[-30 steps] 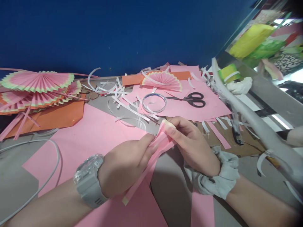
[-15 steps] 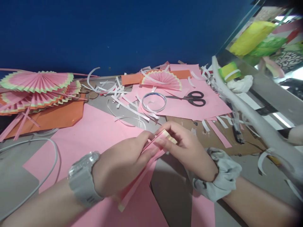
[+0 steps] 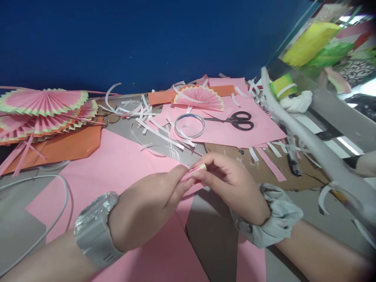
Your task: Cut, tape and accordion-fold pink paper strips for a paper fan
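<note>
Between my two hands is a folded pink paper strip (image 3: 195, 171) with a pale yellow edge, its pleats pressed together. My left hand (image 3: 155, 203), with a grey watch at the wrist, pinches its lower left part. At the yellow end, my right hand (image 3: 230, 182) grips it between thumb and fingers. Much of the strip is hidden behind the fingers. Under my left hand lies a large pink paper sheet (image 3: 117, 166). Beyond the hands are a tape roll (image 3: 176, 129) and black-handled scissors (image 3: 242, 120) on more pink paper.
Finished pleated paper fans (image 3: 47, 102) are stacked at left on orange paper (image 3: 67, 147). Another fan (image 3: 199, 98) lies at the back. White paper strips (image 3: 158, 133) are scattered about. A cutter (image 3: 293, 164) rests on cardboard at right. A grey cable (image 3: 66, 196) loops at left.
The folded paper has turned and its long lower end no longer shows below my left hand. The yellow end is closed tighter between my fingers. The view has shifted slightly.
</note>
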A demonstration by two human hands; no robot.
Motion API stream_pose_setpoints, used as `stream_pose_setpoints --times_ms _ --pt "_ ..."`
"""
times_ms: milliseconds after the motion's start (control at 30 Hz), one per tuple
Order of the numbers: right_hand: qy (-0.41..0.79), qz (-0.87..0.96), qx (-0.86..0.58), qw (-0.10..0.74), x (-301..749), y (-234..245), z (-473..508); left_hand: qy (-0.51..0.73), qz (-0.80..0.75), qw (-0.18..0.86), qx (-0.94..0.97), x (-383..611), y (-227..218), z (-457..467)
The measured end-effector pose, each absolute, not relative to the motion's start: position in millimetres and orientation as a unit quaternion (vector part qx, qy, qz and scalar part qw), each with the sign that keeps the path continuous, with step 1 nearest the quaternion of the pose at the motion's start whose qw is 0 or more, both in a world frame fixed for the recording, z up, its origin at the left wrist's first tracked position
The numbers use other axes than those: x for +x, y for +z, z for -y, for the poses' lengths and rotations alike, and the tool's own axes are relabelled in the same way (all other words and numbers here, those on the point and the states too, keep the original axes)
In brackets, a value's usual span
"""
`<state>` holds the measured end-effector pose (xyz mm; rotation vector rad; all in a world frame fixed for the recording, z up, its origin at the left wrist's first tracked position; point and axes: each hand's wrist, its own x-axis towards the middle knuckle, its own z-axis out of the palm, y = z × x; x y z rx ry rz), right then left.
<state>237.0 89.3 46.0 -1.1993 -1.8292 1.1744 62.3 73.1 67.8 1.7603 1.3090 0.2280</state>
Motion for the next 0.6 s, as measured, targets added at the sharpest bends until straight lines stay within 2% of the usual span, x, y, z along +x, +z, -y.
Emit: stream_pose_setpoints --times_ms 600 --pt "0.346 0.775 -0.465 0.252 242.6 43.8 -90.4 0.028 -0.520 0.399 0.755 57.9 66.0 -82.0"
